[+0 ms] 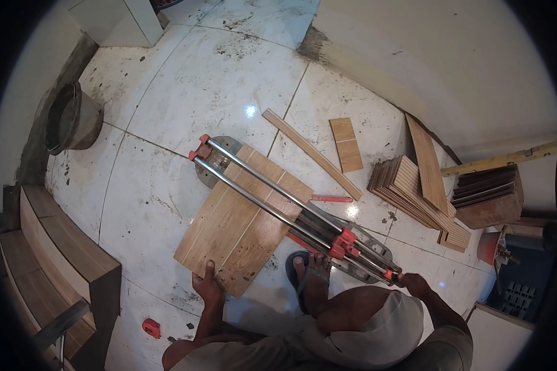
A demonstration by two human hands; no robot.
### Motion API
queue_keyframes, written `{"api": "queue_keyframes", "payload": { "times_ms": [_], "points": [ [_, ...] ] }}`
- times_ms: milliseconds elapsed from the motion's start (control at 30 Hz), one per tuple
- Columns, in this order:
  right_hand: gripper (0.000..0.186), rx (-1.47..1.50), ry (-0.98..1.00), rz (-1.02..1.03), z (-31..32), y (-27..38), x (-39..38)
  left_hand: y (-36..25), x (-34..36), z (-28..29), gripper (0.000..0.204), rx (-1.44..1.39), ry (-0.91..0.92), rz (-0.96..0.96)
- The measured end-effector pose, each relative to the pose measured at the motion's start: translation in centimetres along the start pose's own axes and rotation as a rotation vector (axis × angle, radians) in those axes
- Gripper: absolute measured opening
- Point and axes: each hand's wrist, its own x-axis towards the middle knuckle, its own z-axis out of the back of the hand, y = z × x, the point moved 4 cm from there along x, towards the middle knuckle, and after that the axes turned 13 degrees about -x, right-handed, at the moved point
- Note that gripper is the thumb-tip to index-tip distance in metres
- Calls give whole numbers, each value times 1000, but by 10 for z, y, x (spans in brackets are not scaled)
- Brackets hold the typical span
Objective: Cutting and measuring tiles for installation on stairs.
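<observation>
Pressure mattered: my left hand (207, 285) lay open on the wood-look tile (244, 222) at centre frame, right hand (413, 282) gripped the cutter handle (391, 274); I judged a steady stroke best.

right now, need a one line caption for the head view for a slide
Left hand steadies a wood-look tile under a manual tile cutter; right hand grips its handle.
</observation>
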Motion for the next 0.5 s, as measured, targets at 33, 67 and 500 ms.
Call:
{"api": "queue_keyframes", "payload": {
  "times_ms": [33, 67, 500],
  "points": [
    [76, -45, 146, -208, -11, -1, -4, -1, -1, 2, 48, 10, 3, 1],
    [72, 93, 55, -248, -18, 9, -9, -2, -2, 5, 48, 10, 6, -2],
    [44, -68, -249, 93, 9, 152, 21, -4, -1, 1, 42, 15, 9, -36]
  ]
}}
